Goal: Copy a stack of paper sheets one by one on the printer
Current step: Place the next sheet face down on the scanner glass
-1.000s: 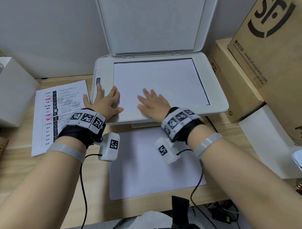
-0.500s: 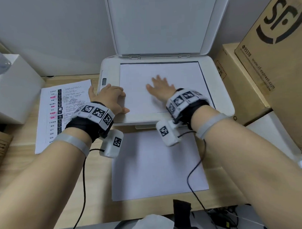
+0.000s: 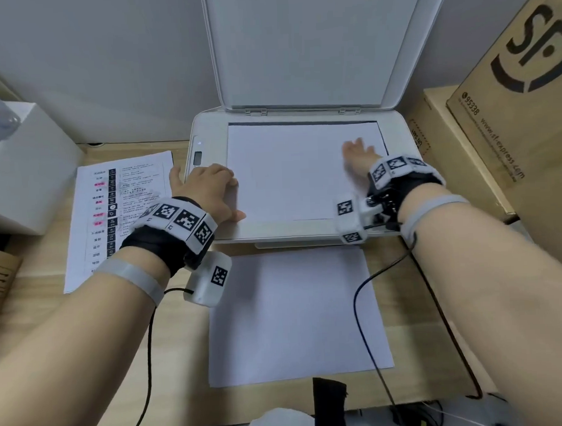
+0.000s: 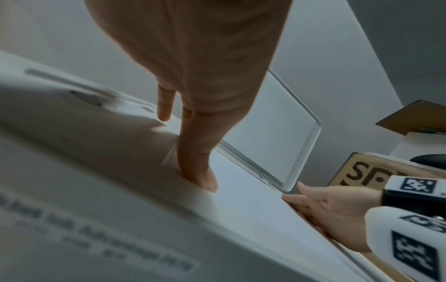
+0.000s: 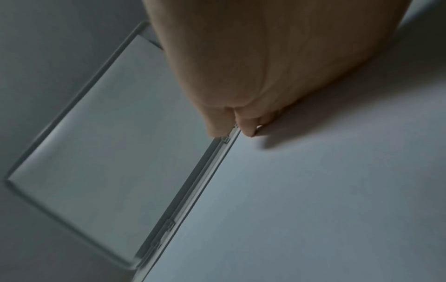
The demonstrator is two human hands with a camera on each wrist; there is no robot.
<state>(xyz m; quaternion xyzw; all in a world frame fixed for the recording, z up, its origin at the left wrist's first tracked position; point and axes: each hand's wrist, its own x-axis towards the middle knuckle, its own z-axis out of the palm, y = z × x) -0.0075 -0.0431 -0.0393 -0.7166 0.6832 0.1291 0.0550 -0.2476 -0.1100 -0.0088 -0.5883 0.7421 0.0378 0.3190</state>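
Observation:
A white printer (image 3: 203,132) stands at the back of the wooden table with its scanner lid (image 3: 302,46) raised upright. A blank sheet (image 3: 291,171) lies flat on the glass. My left hand (image 3: 208,190) rests at the sheet's left edge; in the left wrist view its fingertips (image 4: 200,177) press down on the paper. My right hand (image 3: 357,152) lies flat on the sheet's far right part, fingers stretched toward the hinge (image 5: 226,139). A stack of blank sheets (image 3: 296,314) lies on the table in front of the printer.
A printed sheet (image 3: 129,199) lies left of the printer. A white box (image 3: 23,164) stands at the far left. Cardboard boxes (image 3: 524,108) crowd the right side, close to the printer. Black cables (image 3: 365,305) trail from both wrists across the table.
My right hand has slid from the sheet's front middle to its far right side. My left hand has stayed at the left edge, its fingers bent more.

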